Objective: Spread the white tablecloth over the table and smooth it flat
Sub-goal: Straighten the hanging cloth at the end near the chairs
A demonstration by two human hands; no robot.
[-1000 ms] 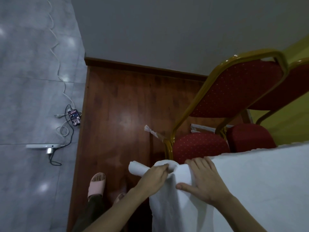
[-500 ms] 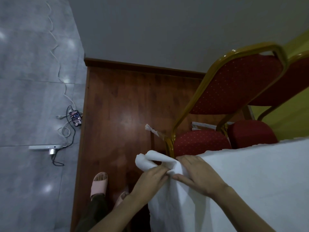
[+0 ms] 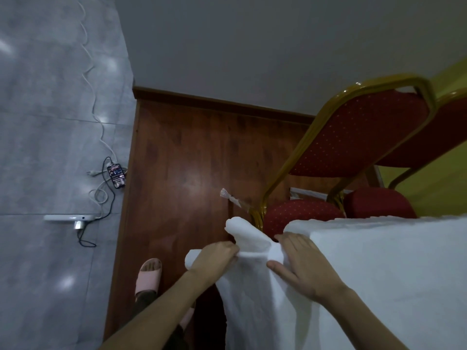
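Bulging higher than a second ago, the corner fold (image 3: 246, 237) of the white tablecloth (image 3: 384, 279) is standing up between both hands at the counter's left end, the rest lying over the top. The left hand (image 3: 214, 258) is pinching it in a narrow grip; the right hand (image 3: 300, 267) is pressing flat beside it. Being soft and light, it is probably handling best by the hem, with a red chair (image 3: 353, 137) standing just beyond.

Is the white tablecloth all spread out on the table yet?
Nearly. The white fabric tablecloth already lies spread and looks flat on the right. Right now the left hand pinches the bunched-up corner while the right hand presses flat beside it. Left to do: pull that corner down and smooth it.
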